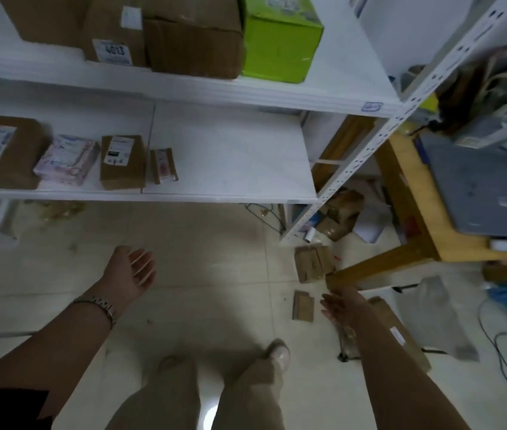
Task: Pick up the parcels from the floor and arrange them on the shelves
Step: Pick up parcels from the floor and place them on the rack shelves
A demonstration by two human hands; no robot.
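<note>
On the tiled floor lie small brown parcels: a flat one (303, 306) just left of my right hand (343, 305), and a larger one (312, 263) beyond it by the shelf leg. A long brown parcel (401, 333) lies under my right forearm. My left hand (132, 271) hangs over bare floor with fingers relaxed and holds nothing. My right hand is also empty, fingers straight. The lower shelf (230, 156) carries several parcels on its left half, among them a brown box (123, 161) and a pink packet (66, 159). The upper shelf (339, 72) holds big cartons and a green box (280, 41).
A wooden table (407, 212) with a grey laptop (481, 187) stands at the right. More brown packages (340, 214) are heaped behind the shelf leg. Cables (500, 346) and a plastic bag (441, 315) lie on the floor at the right. My legs and a shoe (278, 355) are below.
</note>
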